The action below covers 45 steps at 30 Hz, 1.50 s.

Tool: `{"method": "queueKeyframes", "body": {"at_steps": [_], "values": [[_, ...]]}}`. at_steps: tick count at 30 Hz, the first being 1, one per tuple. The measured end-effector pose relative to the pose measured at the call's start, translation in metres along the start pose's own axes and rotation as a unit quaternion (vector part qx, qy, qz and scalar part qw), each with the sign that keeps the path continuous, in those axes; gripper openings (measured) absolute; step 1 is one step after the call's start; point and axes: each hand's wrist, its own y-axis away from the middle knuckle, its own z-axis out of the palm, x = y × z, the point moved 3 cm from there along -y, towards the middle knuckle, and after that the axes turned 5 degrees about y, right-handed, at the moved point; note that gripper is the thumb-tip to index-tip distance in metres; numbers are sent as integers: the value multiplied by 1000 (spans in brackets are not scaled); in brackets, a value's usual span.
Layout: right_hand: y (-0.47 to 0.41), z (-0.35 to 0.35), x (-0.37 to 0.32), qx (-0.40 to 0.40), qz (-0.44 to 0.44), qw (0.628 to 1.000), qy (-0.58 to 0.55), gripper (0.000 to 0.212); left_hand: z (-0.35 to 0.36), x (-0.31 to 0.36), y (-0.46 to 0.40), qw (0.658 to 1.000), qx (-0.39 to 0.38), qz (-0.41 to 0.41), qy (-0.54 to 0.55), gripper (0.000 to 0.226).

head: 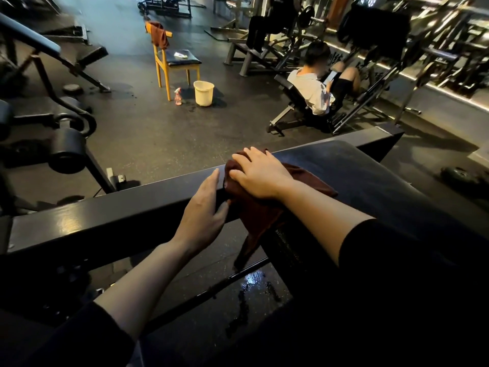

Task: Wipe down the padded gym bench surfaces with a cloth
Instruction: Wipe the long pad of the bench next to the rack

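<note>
Cloth — dark maroon — lies bunched on the near-left end of the padded bench surface, one corner hanging down over the pad's edge toward the wet, glistening floor below. Right hand lies flat on top of it, palm down, fingers straight and slightly spread, pressing the cloth into the black pad; nothing is curled around it. Left hand rests on the black steel frame bar just beside the cloth, fingers relaxed and extended over the bar's top, thumb on the near face close to the cloth's edge — its grip is loose, not closed on anything. Both forearms are bare, with black sleeves pushed up toward the elbows.

Farther out on the dark floor stands a cream bucket; its contents cannot be seen. A pink spray bottle stands just beside it, between the bucket and a yellow wooden chair. A brown cloth is draped over the chair's back, and a small pale item lies on its dark seat. To the right, a person in a white shirt sits on a machine looking at a phone. Black padded equipment fills the left side.
</note>
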Motion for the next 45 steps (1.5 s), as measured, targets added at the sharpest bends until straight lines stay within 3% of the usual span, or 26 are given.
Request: {"method": "queueKeyframes", "body": {"at_steps": [5,9,19,26,30,36,39,45], "values": [[63,0,3,15,-81,996,-25,56,-2,10,1,999,9,41,1,65],[116,2,10,-8,-88,996,-14,59,-2,9,7,999,-2,54,5,63],[4,2,-23,22,-72,995,59,63,-14,5,8,1000,-22,9,-4,68],[87,3,-8,1,-103,995,1,64,-7,5,8,1000,-8,22,-8,66],[149,3,20,-36,-52,997,-33,56,2,10,9,998,-23,55,-2,65],[74,4,26,19,15,1000,-16,61,2,14,9,998,-36,50,-28,71],[24,4,20,8,47,999,-2,62,1,19,7,998,-31,50,-38,66],[83,3,11,8,-46,999,-2,63,5,32,8,998,14,59,-27,54]]}}
